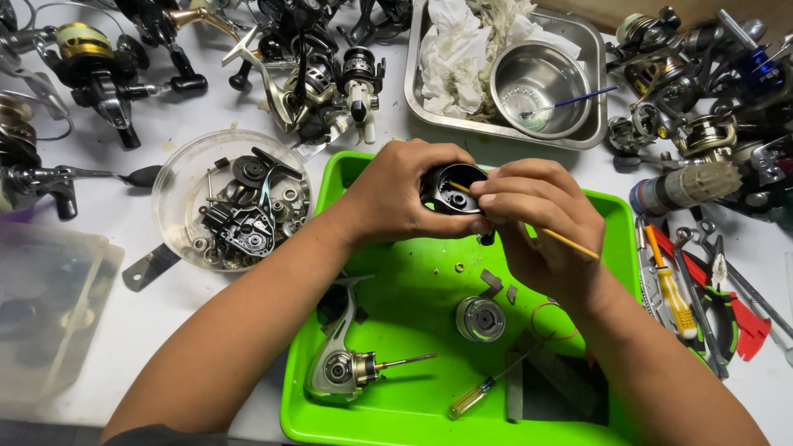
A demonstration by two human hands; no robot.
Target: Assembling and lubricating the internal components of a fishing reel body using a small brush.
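Far left of the frame, a clear round dish (178,177) holds loose reel parts, and spare fishing reels (91,62) crowd the upper left; I leave those alone. Moving right, my left hand (396,198) is clenched around a black reel rotor (453,188), its open cup facing up, just above the top edge of the green tray (388,388). My right hand (537,227) pinches a thin yellow-handled brush (570,242) pencil-style, its tip inside the cup.

To do this well, I judge I should keep the left grip firm and the rotor over the tray, so anything that drops lands there. The brush tip should work lightly round the inner wall, not jab at the centre. Below, a silver spool (481,319), a reel body (339,363) and a small screwdriver (472,398) lie in the tray, well apart from my hands. At the upper right, a steel bowl (541,83) sits in a metal pan (591,136).
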